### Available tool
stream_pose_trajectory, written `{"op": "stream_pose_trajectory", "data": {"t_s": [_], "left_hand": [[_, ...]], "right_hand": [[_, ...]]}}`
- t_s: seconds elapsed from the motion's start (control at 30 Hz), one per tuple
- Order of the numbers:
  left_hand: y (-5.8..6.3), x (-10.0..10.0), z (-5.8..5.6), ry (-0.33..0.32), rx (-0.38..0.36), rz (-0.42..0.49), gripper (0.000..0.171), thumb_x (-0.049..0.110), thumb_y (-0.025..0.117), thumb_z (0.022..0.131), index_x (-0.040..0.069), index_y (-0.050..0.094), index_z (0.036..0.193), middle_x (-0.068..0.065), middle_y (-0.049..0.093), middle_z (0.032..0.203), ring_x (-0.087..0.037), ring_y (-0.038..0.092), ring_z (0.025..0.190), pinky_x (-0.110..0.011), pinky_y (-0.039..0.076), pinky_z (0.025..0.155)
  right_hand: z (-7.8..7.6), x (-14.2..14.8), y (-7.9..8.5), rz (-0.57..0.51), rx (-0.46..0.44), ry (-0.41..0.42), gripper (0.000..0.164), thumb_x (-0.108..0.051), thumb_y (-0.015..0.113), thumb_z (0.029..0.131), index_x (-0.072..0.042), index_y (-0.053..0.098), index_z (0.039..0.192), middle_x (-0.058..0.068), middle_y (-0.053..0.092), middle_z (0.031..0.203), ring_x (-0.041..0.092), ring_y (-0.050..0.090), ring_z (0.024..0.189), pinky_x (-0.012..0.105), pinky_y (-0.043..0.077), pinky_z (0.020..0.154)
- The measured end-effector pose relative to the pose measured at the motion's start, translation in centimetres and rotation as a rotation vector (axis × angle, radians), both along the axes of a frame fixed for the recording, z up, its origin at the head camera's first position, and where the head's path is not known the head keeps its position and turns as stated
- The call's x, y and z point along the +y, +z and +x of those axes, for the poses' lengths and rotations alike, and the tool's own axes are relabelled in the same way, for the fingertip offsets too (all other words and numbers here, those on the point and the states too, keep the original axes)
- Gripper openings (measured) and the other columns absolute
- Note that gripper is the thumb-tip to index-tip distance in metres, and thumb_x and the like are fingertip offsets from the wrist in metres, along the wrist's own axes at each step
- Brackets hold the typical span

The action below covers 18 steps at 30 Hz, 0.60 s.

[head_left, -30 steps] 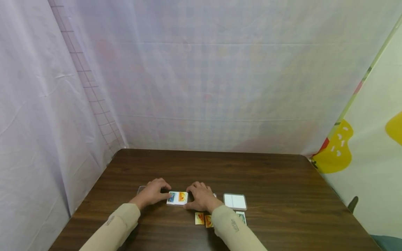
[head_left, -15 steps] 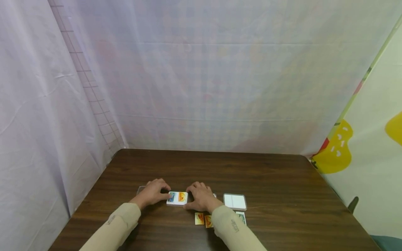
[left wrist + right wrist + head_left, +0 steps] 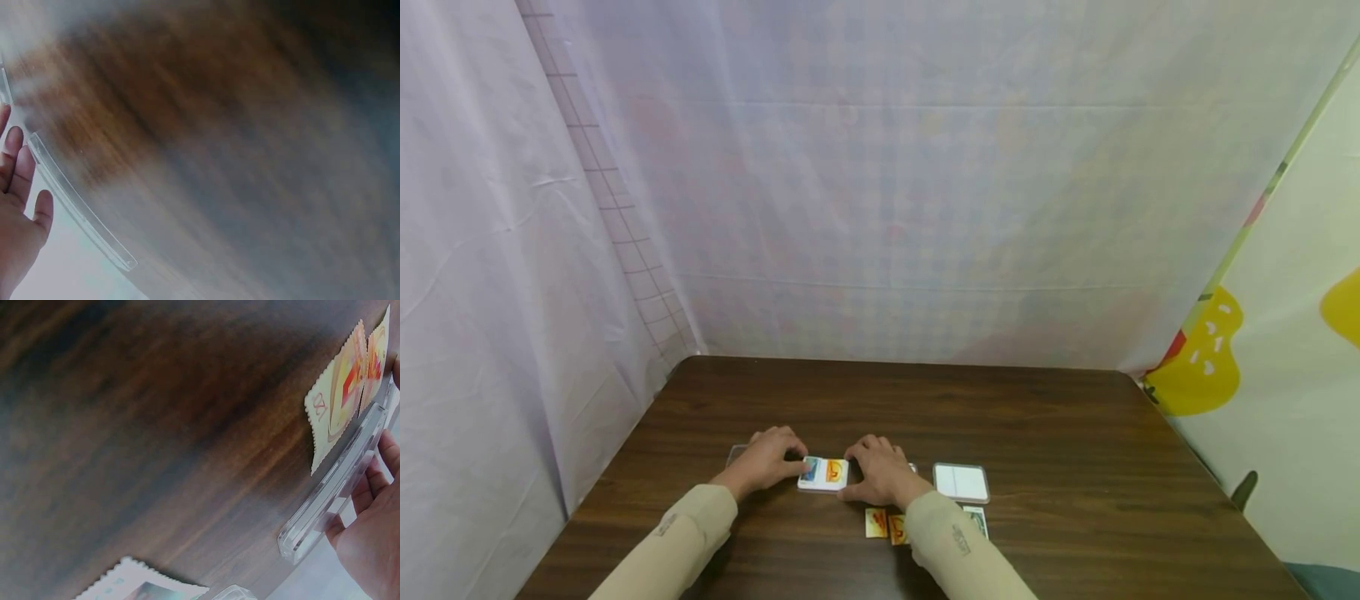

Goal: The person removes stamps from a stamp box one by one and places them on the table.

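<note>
A white-backed clear plastic case (image 3: 823,483) lies between the two hands in the head view. A blue postage stamp (image 3: 811,472) shows at its left and an orange stamp (image 3: 837,472) at its right. The left hand (image 3: 767,461) grips the case's left side, its thumb over the blue stamp's edge and fingers at the far corner. On the right side, the right hand (image 3: 880,472) holds the edge, thumb at the near corner and fingertips at the far one. Both wrist views show the hands only partly, at the frame edge.
Another white-backed clear case (image 3: 961,482) lies to the right. One clear case (image 3: 81,209) is partly under the left hand, another (image 3: 334,484) under the right. Two orange stamps (image 3: 876,523) and a green stamp (image 3: 976,518) lie nearer on the brown table (image 3: 1045,433).
</note>
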<state>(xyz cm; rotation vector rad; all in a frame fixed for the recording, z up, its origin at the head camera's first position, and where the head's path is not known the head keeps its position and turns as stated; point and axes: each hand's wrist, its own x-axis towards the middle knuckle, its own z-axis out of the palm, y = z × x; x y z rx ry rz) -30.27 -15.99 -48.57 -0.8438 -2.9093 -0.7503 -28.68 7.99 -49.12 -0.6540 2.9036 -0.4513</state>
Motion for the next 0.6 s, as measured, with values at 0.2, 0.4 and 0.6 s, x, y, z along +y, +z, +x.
{"op": "stream_pose_trajectory", "data": {"t_s": [0.2,0.4,0.6], "left_hand": [[0.07,0.14,-0.09,0.045,-0.040,0.013,0.020,0.029,0.078,0.085,0.012,0.071,0.094,0.000,0.061,0.097,-0.028,0.056,0.099,-0.053,0.037,0.089],[0.24,0.27,-0.12,0.063,-0.029,0.022,0.014,0.024,0.078,0.084,0.015,0.069,0.090,0.003,0.060,0.093,-0.024,0.056,0.095,-0.049,0.039,0.085],[0.35,0.18,-0.10,0.058,0.003,0.068,0.009,0.017,0.076,0.084,0.014,0.068,0.086,0.002,0.062,0.093,-0.026,0.058,0.095,-0.052,0.041,0.085]], "right_hand": [[0.08,-0.01,0.08,0.001,0.001,0.002,0.062,-0.056,0.074,0.082,-0.018,0.060,0.129,0.006,0.050,0.135,0.027,0.044,0.126,0.052,0.034,0.105],[0.18,0.00,0.19,0.003,-0.003,0.002,0.062,-0.055,0.074,0.082,-0.019,0.060,0.130,0.006,0.050,0.135,0.027,0.044,0.126,0.051,0.034,0.105],[0.18,0.00,0.23,0.002,-0.005,-0.001,0.062,-0.055,0.075,0.082,-0.018,0.060,0.130,0.005,0.050,0.135,0.027,0.044,0.126,0.051,0.034,0.105]]}}
